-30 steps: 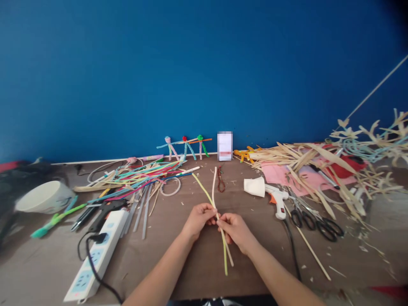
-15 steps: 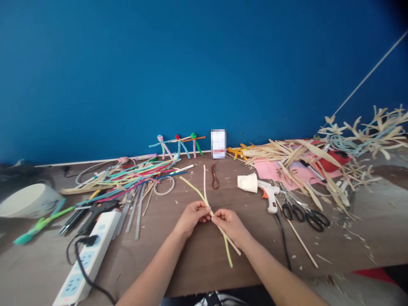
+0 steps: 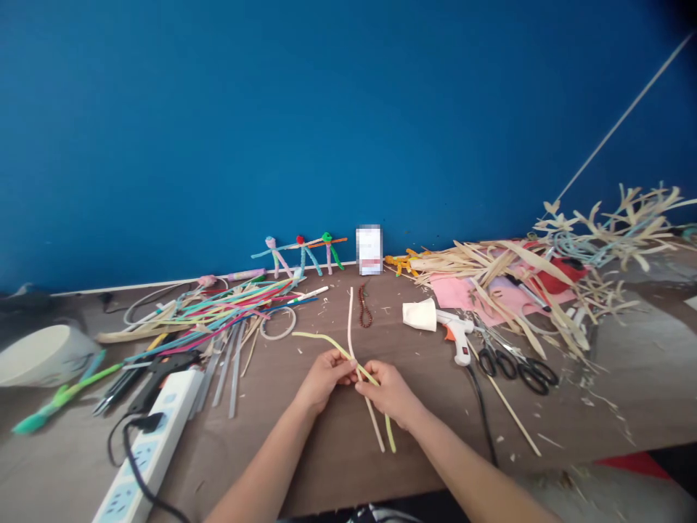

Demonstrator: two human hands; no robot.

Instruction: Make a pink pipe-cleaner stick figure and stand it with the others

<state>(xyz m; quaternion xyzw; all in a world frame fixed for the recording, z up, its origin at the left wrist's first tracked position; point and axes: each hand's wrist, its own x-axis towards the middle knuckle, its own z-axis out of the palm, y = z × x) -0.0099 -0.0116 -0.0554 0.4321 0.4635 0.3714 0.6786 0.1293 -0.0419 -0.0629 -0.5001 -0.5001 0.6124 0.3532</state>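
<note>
Two pipe cleaners cross each other between my hands above the table's front part. One is yellow-green [image 3: 313, 335], its upper end bent off to the left; the other, a pale pink pipe cleaner [image 3: 350, 319], points away from me. My left hand [image 3: 327, 379] pinches them near the crossing with thumb and fingers closed. Close beside it, my right hand [image 3: 388, 392] is closed on the pipe cleaners just right of the crossing. Their lower ends hang out below the hands. The fingertips partly hide the crossing point.
Left lie a pile of coloured pipe cleaners [image 3: 218, 312], a power strip [image 3: 157, 443], clear glue sticks [image 3: 235, 370] and a white bowl [image 3: 49, 356]. Three pipe-cleaner figures [image 3: 302, 254] stand by the wall. Right are a white glue gun [image 3: 460, 338], scissors [image 3: 534, 376] and dried strips [image 3: 479, 261].
The yellow-green pipe cleaner's upper end has swung left and lower, and the pink one's lower end has moved left. Both hands remain closed near the crossing. The view has shifted slightly.
</note>
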